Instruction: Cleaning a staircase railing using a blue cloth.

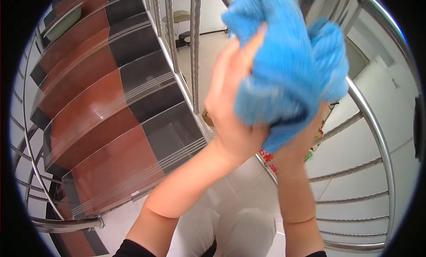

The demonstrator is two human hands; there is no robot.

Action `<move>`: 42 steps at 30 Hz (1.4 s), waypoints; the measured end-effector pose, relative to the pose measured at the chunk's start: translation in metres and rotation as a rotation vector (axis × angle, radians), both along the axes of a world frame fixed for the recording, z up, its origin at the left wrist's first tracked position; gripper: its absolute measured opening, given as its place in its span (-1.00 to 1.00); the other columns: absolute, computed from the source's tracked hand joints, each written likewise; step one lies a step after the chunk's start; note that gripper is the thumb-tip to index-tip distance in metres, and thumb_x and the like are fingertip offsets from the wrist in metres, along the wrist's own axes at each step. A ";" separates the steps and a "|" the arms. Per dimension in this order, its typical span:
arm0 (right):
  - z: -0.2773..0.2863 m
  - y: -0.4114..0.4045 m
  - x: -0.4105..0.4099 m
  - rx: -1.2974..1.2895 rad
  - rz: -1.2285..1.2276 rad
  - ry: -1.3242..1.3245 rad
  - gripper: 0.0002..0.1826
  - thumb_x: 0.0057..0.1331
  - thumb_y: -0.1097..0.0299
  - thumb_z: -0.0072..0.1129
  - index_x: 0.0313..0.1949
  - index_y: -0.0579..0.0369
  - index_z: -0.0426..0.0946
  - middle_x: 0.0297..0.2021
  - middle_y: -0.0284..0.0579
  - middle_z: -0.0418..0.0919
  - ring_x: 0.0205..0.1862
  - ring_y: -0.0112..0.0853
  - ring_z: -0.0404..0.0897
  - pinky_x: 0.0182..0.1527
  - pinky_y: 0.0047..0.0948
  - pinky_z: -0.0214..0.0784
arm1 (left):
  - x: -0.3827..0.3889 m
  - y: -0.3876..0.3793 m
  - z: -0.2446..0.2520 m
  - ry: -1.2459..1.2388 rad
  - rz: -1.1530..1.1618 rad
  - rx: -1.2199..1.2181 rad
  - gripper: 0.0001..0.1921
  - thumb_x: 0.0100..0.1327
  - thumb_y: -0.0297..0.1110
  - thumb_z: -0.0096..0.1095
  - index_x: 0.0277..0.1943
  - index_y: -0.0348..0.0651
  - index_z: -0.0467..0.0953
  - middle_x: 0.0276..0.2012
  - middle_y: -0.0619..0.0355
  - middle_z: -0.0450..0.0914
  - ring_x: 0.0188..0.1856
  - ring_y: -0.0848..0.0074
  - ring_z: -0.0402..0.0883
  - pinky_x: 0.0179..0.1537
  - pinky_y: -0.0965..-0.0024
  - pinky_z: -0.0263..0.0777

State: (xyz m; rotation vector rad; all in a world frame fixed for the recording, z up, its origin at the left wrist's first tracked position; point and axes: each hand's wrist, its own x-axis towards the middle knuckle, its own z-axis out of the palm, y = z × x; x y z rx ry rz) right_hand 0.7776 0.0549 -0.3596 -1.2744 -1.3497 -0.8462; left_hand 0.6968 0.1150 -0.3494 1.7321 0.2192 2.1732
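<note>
A bunched blue cloth (pixel 283 64) is held up between both hands, in front of a metal stair railing (pixel 372 124). My left hand (pixel 229 100) grips its left side, with fingers partly over the folds and motion blur on them. Behind the cloth's lower right side is my right hand (pixel 299 137), mostly hidden by it; its fingers are out of sight, but the cloth rests against it. Folds of the cloth hang above and to the right of both hands.
Red and black tiled stairs (pixel 109 107) climb at the left, with a green basin (pixel 65 22) on an upper step. Twisted metal balusters (pixel 196 50) stand beside them. A curved rail end (pixel 66 224) lies at lower left. A white door (pixel 379 80) shows at right.
</note>
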 end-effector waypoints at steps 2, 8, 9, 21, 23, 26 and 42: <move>-0.046 -0.007 -0.007 -0.153 0.223 0.238 -0.50 0.36 0.21 -0.09 0.17 0.32 0.22 0.11 0.13 0.33 0.18 -0.05 0.28 0.24 -0.09 0.02 | 0.000 -0.007 -0.040 0.112 -0.088 -0.135 -0.55 0.13 -0.42 0.16 0.07 -0.47 0.40 0.13 -0.18 0.45 0.01 -0.03 0.51 0.04 0.22 0.37; -0.185 -0.030 -0.016 -0.530 0.230 0.510 -0.57 0.39 0.29 -0.19 0.13 0.35 0.25 0.13 0.30 0.28 0.18 0.13 0.25 0.23 -0.05 0.01 | -0.007 -0.039 -0.231 0.325 -0.171 -0.785 -0.57 0.23 -0.26 0.12 0.08 -0.37 0.41 -0.06 -0.14 0.56 -0.02 0.07 0.57 -0.04 0.22 0.42; -0.204 -0.028 -0.018 -0.635 0.189 0.587 -0.51 0.43 0.20 -0.23 0.19 0.32 0.20 0.14 0.28 0.27 0.19 0.09 0.26 0.25 -0.09 0.02 | -0.014 -0.037 -0.249 0.326 -0.158 -0.773 -0.57 0.23 -0.26 0.12 0.08 -0.37 0.41 -0.06 -0.14 0.56 -0.02 0.07 0.57 -0.04 0.22 0.42; -0.026 -0.006 -0.001 -0.321 0.329 0.688 -0.47 0.46 0.14 -0.31 0.17 0.40 0.18 0.17 0.16 0.27 0.20 -0.13 0.27 0.28 -0.20 -0.04 | -0.017 0.015 -0.036 0.383 -0.465 -0.576 -0.53 0.35 -0.10 -0.11 0.10 -0.36 0.34 -0.01 0.02 0.43 0.07 0.38 0.36 0.14 0.32 0.22; 0.017 0.011 -0.009 -0.062 0.503 1.017 -0.46 0.47 0.07 -0.33 0.14 0.38 0.24 0.06 0.03 0.38 0.10 -0.27 0.35 0.20 -0.30 0.09 | -0.004 0.026 -0.025 0.289 -0.464 -0.498 -0.54 0.35 -0.09 -0.09 0.07 -0.35 0.36 -0.06 0.04 0.45 0.02 0.40 0.39 0.09 0.33 0.26; -0.001 0.027 -0.012 0.168 0.680 1.068 -0.43 0.48 0.01 -0.34 0.09 0.37 0.29 -0.06 -0.09 0.45 0.00 -0.40 0.38 0.11 -0.40 0.18 | 0.003 0.032 -0.036 0.217 -0.478 -0.517 -0.59 0.33 -0.13 -0.06 0.01 -0.35 0.38 -0.13 0.05 0.48 -0.05 0.41 0.42 0.04 0.33 0.29; -0.301 0.020 0.012 -0.804 0.392 1.530 -0.28 0.40 -0.17 -0.34 0.14 0.32 0.34 0.05 0.11 0.47 0.12 -0.15 0.41 0.21 -0.32 0.13 | -0.034 0.050 -0.348 0.371 -0.864 -1.246 -0.75 0.36 -0.37 -0.08 -0.01 -0.29 0.45 -0.16 0.12 0.57 -0.12 0.51 0.51 -0.06 0.41 0.43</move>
